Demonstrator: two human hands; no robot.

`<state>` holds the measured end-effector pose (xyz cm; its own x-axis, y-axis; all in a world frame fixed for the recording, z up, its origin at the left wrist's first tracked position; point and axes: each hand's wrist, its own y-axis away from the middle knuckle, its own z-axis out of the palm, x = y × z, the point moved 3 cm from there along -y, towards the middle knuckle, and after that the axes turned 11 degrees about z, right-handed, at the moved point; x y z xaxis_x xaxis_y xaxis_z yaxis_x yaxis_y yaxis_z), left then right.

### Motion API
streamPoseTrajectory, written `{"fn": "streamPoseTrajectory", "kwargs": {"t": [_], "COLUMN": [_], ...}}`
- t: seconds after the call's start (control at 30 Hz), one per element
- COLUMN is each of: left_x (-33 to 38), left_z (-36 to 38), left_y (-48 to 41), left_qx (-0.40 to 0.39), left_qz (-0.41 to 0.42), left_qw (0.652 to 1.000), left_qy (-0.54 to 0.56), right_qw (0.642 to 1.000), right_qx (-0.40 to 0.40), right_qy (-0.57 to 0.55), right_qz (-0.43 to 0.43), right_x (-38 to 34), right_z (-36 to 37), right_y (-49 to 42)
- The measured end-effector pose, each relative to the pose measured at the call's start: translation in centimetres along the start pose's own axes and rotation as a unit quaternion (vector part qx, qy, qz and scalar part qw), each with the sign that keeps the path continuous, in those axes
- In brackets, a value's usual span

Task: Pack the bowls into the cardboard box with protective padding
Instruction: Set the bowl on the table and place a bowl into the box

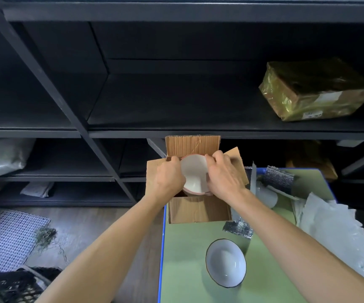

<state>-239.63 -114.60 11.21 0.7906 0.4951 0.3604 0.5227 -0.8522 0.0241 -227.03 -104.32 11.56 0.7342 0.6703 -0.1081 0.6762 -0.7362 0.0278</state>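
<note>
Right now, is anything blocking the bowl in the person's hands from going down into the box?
Nothing visible does. The left hand and right hand grip the pink-rimmed bowl at the mouth of the cardboard box, whose flaps are open. The bowl hides the box's inside, so whatever lies below cannot be seen.

A gold-wrapped parcel point(314, 90) is seen far right on dark shelving point(176, 101); white mesh point(6, 237) is laid on the floor, near left.
</note>
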Motion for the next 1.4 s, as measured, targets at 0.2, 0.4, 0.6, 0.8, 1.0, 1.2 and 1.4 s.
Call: {"fn": "streamPoseTrajectory", "kwargs": {"t": [0.2, 0.4, 0.6, 0.8, 1.0, 1.2, 1.4], "left_x": [1.0, 3.6, 6.1, 6.7, 6.0, 5.5, 5.5], "left_z": [-2.2, -1.7, 0.5, 5.0, 9.2, 12.3, 13.3], "left_y": [2.7, 7.0, 11.8, 14.7, 15.6, 15.9, 15.9], "left_qx": [-0.003, -0.042, -0.081, -0.19, -0.224, -0.222, -0.207], "left_qz": [0.0, 0.025, 0.087, 0.068, 0.078, 0.099, 0.109], "left_qw": [0.996, 0.992, 0.98, 0.969, 0.97, 0.969, 0.971], "left_qy": [0.089, 0.118, 0.159, 0.144, 0.049, -0.033, -0.045], "right_qw": [0.987, 0.978, 0.969, 0.964, 0.961, 0.96, 0.966], "right_qx": [-0.038, -0.05, -0.051, -0.089, -0.12, -0.143, -0.144], "right_qy": [-0.142, -0.158, -0.186, -0.17, -0.156, -0.126, -0.087], "right_qz": [0.064, 0.126, 0.157, 0.185, 0.193, 0.207, 0.195], "right_x": [1.6, 4.2, 6.7, 8.5, 8.6, 8.6, 8.7], "right_z": [-1.7, -1.6, -0.4, 4.0, 7.2, 9.2, 9.5], "right_y": [2.4, 7.3, 13.4, 17.3, 19.1, 19.9, 20.0]}}
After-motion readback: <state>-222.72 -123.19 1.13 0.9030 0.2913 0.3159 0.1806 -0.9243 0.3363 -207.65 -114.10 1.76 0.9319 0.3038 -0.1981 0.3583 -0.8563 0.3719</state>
